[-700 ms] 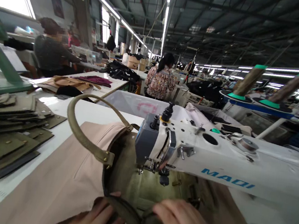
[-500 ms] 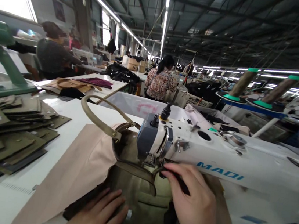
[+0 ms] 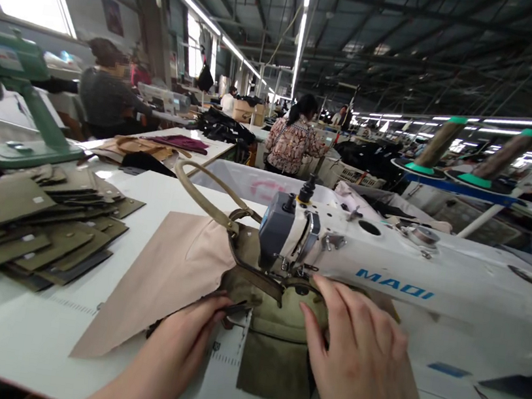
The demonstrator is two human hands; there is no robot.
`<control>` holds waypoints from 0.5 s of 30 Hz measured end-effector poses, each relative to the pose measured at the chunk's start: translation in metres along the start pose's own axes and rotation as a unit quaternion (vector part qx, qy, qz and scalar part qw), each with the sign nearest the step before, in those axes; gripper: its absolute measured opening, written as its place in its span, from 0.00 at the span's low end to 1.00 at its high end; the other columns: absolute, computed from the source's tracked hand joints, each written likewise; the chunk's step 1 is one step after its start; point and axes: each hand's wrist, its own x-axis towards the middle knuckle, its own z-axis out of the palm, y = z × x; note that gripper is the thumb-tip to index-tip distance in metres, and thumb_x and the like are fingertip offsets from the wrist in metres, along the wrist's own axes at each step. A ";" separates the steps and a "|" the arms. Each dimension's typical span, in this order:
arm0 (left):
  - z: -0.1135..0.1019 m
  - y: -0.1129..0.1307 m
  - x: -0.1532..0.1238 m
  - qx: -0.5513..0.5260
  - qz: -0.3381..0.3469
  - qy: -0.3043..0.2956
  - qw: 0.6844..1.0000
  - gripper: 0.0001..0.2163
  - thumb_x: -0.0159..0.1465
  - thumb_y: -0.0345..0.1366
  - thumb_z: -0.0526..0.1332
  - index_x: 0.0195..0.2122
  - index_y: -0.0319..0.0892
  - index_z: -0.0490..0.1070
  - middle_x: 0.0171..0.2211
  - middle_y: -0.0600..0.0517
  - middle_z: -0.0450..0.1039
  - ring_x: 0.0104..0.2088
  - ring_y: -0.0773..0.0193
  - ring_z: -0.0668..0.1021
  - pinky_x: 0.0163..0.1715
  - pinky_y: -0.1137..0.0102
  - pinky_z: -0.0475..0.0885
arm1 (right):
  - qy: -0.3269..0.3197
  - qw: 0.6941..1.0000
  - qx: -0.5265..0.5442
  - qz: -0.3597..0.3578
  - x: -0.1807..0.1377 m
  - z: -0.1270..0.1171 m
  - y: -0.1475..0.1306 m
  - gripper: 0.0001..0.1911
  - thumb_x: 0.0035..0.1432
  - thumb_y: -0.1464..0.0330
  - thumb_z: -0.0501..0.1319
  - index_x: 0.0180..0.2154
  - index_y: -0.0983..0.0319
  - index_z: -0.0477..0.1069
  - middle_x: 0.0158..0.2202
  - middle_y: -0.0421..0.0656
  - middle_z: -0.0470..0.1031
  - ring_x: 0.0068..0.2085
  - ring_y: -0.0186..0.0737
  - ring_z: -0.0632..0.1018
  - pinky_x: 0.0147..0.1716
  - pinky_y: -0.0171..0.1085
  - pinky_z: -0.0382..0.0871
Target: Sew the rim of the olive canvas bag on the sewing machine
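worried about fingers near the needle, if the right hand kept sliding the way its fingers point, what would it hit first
Most likely the sewing machine head: the right hand lies flat on the olive bag, fingertips pointing up-left at the needle area just ahead. Exact gap is hard to judge.

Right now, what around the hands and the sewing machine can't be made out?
All in the head view:
- Needle and presser foot: hidden behind the sewing machine head and the right hand.
- Olive bag: its far side is covered by the machine arm.
- Left hand: fingertips tucked into the bag's edge, so its grip is unclear.
- Stacked olive panels: cut off by the left edge.
- Distant workers: too small and blurred.
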 end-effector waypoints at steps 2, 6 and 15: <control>-0.001 0.002 0.000 -0.006 0.005 -0.002 1.000 0.13 0.72 0.31 0.49 0.49 0.43 0.72 0.44 0.47 0.83 0.42 0.60 0.85 0.37 0.73 0.81 | 0.011 0.998 0.059 -0.019 -0.013 -0.002 -0.015 0.12 0.65 0.77 0.61 0.50 0.69 0.69 0.43 0.51 0.75 0.45 0.48 0.73 0.47 0.44 0.62; -0.002 0.003 0.000 -0.023 0.009 -0.006 1.000 0.13 0.71 0.29 0.49 0.50 0.42 0.71 0.44 0.48 0.82 0.43 0.61 0.85 0.40 0.72 0.81 | -0.089 0.980 0.171 -0.040 -0.055 0.021 -0.048 0.15 0.65 0.79 0.52 0.50 0.68 0.70 0.46 0.50 0.77 0.48 0.46 0.77 0.49 0.41 0.71; -0.008 0.007 0.009 -0.031 -0.006 -0.024 0.999 0.16 0.70 0.26 0.49 0.52 0.37 0.72 0.41 0.46 0.83 0.40 0.60 0.85 0.40 0.72 0.81 | -0.304 0.939 0.160 -0.027 -0.097 0.056 -0.035 0.24 0.66 0.75 0.50 0.61 0.63 0.67 0.59 0.49 0.73 0.60 0.54 0.73 0.54 0.59 0.75</control>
